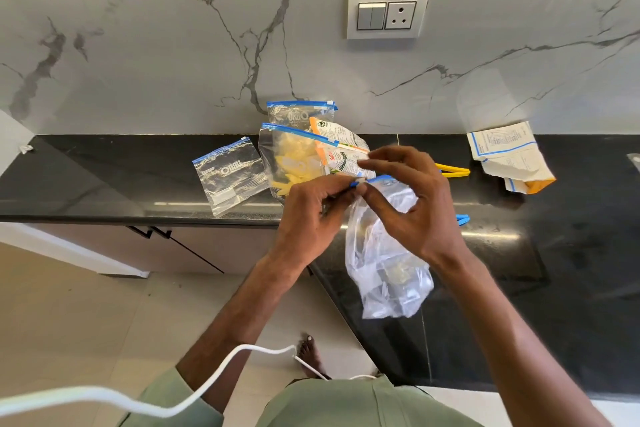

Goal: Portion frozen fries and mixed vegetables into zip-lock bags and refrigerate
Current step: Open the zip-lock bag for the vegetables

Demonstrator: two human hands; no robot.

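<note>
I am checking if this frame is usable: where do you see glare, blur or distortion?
Head view: glare streaks on the black counter near its front edge. Head view: wide-angle stretching toward the frame's corners. Head view: the white cable near the lens is blurred; the held zip-lock bag is fairly sharp.

The left hand (pixel 311 215) and right hand (pixel 412 204) pinch a hanging bag (pixel 388 274) mid-front. Behind it an empty bag (pixel 230 175), fries bag (pixel 291 163) and packet (pixel 341 149) crowd together. Rightward lie a yellow clip (pixel 452 170), blue clip (pixel 462 218) and torn packet (pixel 509 158). The counter (pixel 104 177) is open at its left end.
</note>
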